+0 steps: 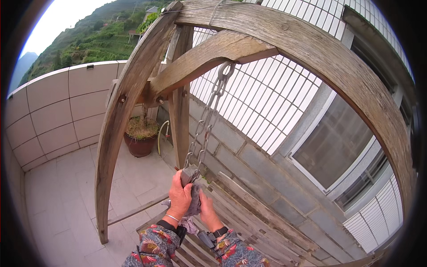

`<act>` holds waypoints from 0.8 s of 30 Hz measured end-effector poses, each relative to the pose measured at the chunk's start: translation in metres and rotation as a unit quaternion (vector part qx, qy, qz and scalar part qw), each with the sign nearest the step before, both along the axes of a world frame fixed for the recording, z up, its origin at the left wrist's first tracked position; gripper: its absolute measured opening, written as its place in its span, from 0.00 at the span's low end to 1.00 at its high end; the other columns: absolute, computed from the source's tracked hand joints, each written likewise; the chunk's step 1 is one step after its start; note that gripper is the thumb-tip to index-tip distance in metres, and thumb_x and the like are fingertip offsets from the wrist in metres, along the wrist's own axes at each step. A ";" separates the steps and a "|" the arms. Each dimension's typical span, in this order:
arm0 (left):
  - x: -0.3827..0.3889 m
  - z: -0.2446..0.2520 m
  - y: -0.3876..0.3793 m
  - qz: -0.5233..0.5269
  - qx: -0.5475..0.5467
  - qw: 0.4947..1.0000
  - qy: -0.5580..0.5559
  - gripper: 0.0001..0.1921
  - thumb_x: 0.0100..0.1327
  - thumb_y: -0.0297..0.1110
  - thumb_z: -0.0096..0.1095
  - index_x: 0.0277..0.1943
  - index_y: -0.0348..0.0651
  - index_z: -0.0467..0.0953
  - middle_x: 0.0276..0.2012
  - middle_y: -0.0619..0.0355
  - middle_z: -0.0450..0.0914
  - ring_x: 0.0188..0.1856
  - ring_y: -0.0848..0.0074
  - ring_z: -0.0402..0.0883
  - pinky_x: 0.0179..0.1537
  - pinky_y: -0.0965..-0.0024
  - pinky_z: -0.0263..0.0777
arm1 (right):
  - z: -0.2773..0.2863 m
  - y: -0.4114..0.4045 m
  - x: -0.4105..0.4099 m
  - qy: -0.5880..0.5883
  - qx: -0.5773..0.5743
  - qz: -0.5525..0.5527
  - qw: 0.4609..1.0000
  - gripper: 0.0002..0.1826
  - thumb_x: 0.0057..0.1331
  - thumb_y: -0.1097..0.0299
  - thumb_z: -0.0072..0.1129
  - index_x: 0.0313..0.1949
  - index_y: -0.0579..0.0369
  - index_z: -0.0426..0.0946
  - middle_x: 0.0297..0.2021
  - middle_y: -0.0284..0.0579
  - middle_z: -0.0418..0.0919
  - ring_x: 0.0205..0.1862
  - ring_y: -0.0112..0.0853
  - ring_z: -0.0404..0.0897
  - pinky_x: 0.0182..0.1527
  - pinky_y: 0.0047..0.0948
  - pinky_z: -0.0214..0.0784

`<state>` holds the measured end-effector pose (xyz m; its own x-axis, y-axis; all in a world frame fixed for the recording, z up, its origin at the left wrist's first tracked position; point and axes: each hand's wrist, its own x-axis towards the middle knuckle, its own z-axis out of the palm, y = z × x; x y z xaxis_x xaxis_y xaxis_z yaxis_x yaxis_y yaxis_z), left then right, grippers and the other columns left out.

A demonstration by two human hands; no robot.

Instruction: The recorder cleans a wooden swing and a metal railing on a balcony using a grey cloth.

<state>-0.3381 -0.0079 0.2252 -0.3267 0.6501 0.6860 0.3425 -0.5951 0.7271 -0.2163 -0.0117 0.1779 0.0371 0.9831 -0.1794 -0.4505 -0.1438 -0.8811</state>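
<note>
My left hand is closed around the end of a weathered wooden bar of the swing bench, where the metal chains meet it. At the bar's right side, my right hand presses a crumpled grey cloth against it. Some of my fingers are hidden by the cloth and the wood. A pinkish piece of cloth hangs below, between my wrists. From a hook under the wooden brace, the chains run down to the bar. Beneath my hands lies the slatted wooden seat.
A curved wooden post of the swing frame stands at left, and a thick beam arches overhead. Behind are a potted plant and a hose. A block wall with a window runs along the right; a tiled parapet is at left.
</note>
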 end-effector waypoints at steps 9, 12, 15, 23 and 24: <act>-0.010 -0.010 0.001 -0.009 0.010 1.000 0.013 0.27 0.65 0.38 0.52 0.64 0.42 0.54 0.51 0.40 0.71 0.47 0.43 0.74 0.45 0.57 0.70 | 0.011 -0.029 0.000 -0.083 -0.016 0.030 0.996 0.19 0.66 0.53 0.55 0.37 0.59 0.77 0.34 0.32 0.74 0.36 0.22 0.69 0.40 0.25 0.62; 0.005 -0.001 0.001 -0.043 -0.040 0.998 -0.001 0.26 0.66 0.35 0.50 0.64 0.40 0.55 0.51 0.39 0.72 0.49 0.46 0.74 0.49 0.59 0.69 | -0.004 -0.040 0.032 -0.056 -0.014 0.047 0.997 0.19 0.66 0.54 0.55 0.42 0.60 0.77 0.38 0.35 0.77 0.39 0.23 0.74 0.43 0.26 0.67; 0.010 -0.004 0.004 -0.045 -0.001 0.999 0.005 0.26 0.66 0.33 0.48 0.65 0.39 0.54 0.52 0.40 0.72 0.51 0.48 0.74 0.51 0.61 0.67 | 0.019 -0.071 0.060 0.031 -0.041 0.027 0.998 0.22 0.67 0.54 0.53 0.48 0.61 0.75 0.44 0.39 0.78 0.43 0.25 0.77 0.45 0.29 0.72; -0.007 -0.028 0.013 -0.060 0.010 0.998 0.028 0.29 0.68 0.35 0.48 0.69 0.40 0.50 0.63 0.43 0.62 0.63 0.55 0.64 0.63 0.63 0.55 | 0.192 -0.185 0.136 0.158 0.259 -0.083 0.949 0.26 0.66 0.51 0.55 0.52 0.62 0.71 0.45 0.42 0.78 0.44 0.28 0.79 0.47 0.32 0.74; -0.012 -0.036 0.019 -0.045 0.042 0.998 0.031 0.29 0.68 0.35 0.48 0.69 0.41 0.49 0.63 0.45 0.61 0.64 0.56 0.61 0.65 0.62 0.52 | 0.208 -0.204 0.142 0.147 0.333 -0.083 0.928 0.26 0.65 0.50 0.54 0.52 0.62 0.71 0.45 0.43 0.78 0.45 0.29 0.79 0.48 0.32 0.74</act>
